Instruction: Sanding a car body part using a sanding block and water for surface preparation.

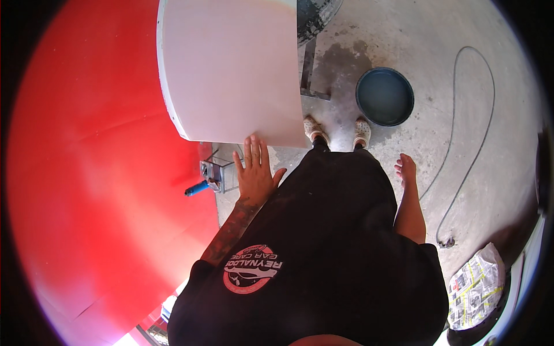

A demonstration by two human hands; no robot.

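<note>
Panel [236,69]: far end cut off by the top edge. Dark round object [316,17]: cut off above, partly covered by the panel; kind undetermined. Left hand [255,179]: palm side hidden; fingertip contact with the panel cannot be confirmed. Right hand [407,168]: palm hidden behind curled fingers. Tub [385,123]: bottom obscured by murky liquid. Fitting on the hose end [446,243]: too small to identify.
</note>
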